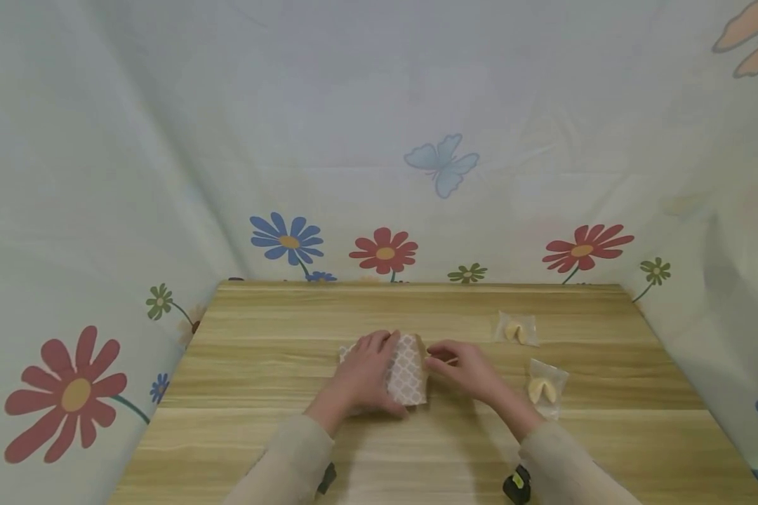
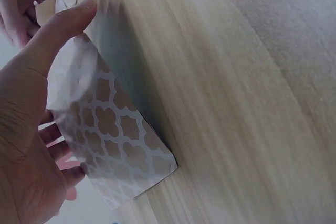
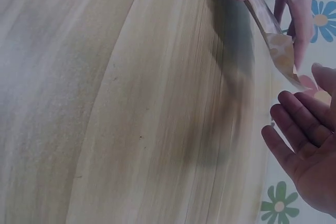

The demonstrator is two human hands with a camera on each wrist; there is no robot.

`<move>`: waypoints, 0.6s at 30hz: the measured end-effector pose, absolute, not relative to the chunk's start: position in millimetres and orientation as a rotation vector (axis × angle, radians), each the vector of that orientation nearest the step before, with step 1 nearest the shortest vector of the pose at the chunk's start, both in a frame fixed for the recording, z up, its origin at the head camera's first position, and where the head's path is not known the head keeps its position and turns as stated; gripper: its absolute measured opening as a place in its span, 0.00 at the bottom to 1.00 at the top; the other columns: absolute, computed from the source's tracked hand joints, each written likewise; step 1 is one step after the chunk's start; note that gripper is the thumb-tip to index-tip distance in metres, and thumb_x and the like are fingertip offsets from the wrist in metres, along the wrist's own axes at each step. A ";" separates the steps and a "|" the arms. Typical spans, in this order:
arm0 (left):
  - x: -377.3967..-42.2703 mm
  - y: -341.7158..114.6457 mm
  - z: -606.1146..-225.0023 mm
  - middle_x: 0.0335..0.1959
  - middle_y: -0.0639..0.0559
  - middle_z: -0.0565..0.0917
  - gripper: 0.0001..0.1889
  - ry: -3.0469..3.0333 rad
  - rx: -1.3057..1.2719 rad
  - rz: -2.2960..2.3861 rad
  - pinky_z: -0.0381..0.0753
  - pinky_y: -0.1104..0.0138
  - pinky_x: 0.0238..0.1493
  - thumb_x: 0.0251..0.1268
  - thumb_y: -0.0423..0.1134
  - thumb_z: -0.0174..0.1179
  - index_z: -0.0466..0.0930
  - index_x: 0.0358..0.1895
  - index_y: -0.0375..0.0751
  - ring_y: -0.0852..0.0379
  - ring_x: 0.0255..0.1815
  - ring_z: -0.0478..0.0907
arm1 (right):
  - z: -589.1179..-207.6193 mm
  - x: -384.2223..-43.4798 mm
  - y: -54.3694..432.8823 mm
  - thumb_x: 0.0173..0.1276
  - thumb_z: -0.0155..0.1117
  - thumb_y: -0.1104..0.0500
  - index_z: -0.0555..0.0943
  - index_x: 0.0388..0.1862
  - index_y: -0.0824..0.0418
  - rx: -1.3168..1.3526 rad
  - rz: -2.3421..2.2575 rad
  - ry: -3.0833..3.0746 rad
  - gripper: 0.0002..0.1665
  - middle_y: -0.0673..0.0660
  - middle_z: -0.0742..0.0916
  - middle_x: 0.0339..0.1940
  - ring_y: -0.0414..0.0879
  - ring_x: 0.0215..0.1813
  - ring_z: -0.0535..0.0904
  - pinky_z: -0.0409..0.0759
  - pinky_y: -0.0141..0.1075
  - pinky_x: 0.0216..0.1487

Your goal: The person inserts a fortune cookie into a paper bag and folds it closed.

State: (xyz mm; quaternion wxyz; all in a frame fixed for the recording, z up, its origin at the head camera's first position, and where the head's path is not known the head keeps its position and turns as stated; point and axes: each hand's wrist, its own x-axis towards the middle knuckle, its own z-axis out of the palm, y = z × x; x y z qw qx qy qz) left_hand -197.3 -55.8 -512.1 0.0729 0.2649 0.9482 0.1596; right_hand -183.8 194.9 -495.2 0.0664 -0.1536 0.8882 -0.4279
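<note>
A flat paper bag [image 1: 407,372], tan with a white lattice pattern, is tilted off the table under my left hand [image 1: 369,368]. In the left wrist view, that hand holds the bag [image 2: 113,124] with the thumb on one face and the fingers along the other. My right hand [image 1: 464,365] is beside the bag's right end, where the plain tan inside shows. Seen from the right wrist, the fingers of my right hand [image 3: 310,135] are spread and loosely bent, just short of the bag's folded end [image 3: 282,53], with nothing between them.
Two fortune cookies in clear wrappers lie on the right of the wooden table [image 1: 259,315]: one farther back [image 1: 516,331], one nearer [image 1: 542,390], close to my right forearm. A flower-printed curtain [image 1: 354,140] hangs behind and at both sides.
</note>
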 end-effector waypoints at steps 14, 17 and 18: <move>-197.2 -50.1 -513.6 0.83 0.42 0.60 0.78 2.886 0.866 0.422 0.55 0.45 0.85 0.34 0.73 0.83 0.47 0.88 0.43 0.41 0.82 0.60 | -502.5 -189.8 192.8 0.75 0.71 0.61 0.89 0.45 0.61 -0.465 -1.306 2.718 0.05 0.53 0.92 0.40 0.47 0.44 0.88 0.88 0.42 0.48; -196.0 -47.5 -513.0 0.84 0.42 0.59 0.79 2.894 0.870 0.426 0.52 0.44 0.85 0.33 0.75 0.82 0.46 0.88 0.42 0.41 0.83 0.59 | -503.5 -189.7 192.7 0.76 0.70 0.61 0.89 0.44 0.61 -0.446 -1.346 2.692 0.04 0.53 0.92 0.40 0.46 0.45 0.88 0.87 0.39 0.46; -195.5 -46.6 -512.6 0.84 0.41 0.59 0.79 2.899 0.873 0.431 0.51 0.43 0.85 0.33 0.76 0.82 0.47 0.88 0.42 0.41 0.83 0.58 | -503.9 -189.7 192.6 0.76 0.70 0.61 0.89 0.44 0.61 -0.440 -1.358 2.684 0.04 0.53 0.92 0.40 0.46 0.45 0.88 0.87 0.37 0.45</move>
